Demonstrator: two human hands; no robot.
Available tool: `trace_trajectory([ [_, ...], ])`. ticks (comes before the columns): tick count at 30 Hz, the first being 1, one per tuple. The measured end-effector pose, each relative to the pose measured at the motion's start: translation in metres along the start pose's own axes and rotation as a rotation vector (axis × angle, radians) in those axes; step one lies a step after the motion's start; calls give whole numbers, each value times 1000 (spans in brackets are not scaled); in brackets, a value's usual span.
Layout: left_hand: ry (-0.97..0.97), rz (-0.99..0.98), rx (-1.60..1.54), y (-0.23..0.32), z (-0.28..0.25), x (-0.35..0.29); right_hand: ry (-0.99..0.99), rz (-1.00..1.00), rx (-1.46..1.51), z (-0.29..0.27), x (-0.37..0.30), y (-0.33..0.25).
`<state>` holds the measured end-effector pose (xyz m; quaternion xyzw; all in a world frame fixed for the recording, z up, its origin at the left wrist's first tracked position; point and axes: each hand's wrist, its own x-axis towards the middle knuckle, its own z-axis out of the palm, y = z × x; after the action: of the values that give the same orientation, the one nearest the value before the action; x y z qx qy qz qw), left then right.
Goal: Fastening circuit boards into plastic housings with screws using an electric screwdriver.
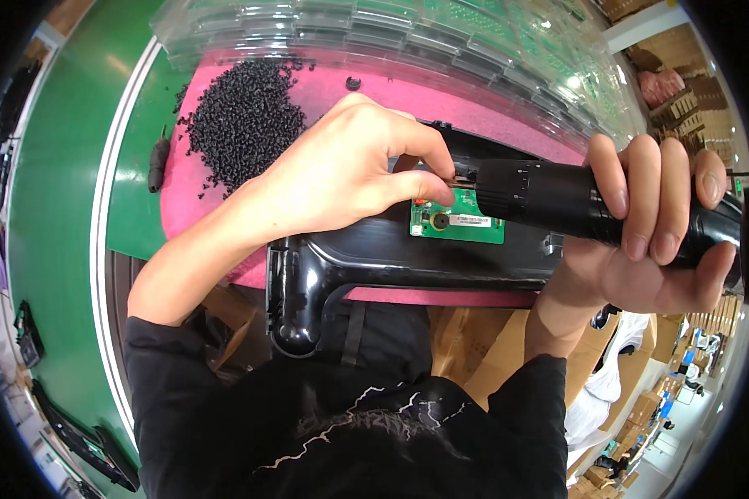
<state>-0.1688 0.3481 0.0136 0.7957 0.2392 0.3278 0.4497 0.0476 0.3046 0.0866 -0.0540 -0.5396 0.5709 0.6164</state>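
In my right hand [641,208] is a black electric screwdriver [541,190], held level with its nose pointing left. My left hand [362,166] pinches at the screwdriver's thin metal bit [462,181] with thumb and forefinger; anything small between the fingertips is hidden. Just below sits a green circuit board [478,231] with a white label and a round black part. It lies in a glossy black plastic housing [366,258], whose rounded arm extends toward me at the left. Left of my left hand is a large heap of small black screws [241,125].
The housing rests on a pink mat [183,195] over a green table [129,220]. Stacked clear plastic trays [408,37] line the far side. A dark hand tool [158,162] lies left of the mat. One small black piece [354,83] lies beyond my left hand. Cardboard [491,349] is below the near edge.
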Motion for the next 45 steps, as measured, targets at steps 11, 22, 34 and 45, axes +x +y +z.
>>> trace_trajectory([
  [11,2,148,188,-5,5,-2,59,10,-16,-5,-16,16],
  [22,294,176,565,-1,6,-5,207,56,-373,-1,-20,27],
  [34,109,-15,469,3,14,-9,110,203,-485,4,-5,34],
  [45,171,205,428,-21,14,-16,47,190,-484,6,-1,49],
])
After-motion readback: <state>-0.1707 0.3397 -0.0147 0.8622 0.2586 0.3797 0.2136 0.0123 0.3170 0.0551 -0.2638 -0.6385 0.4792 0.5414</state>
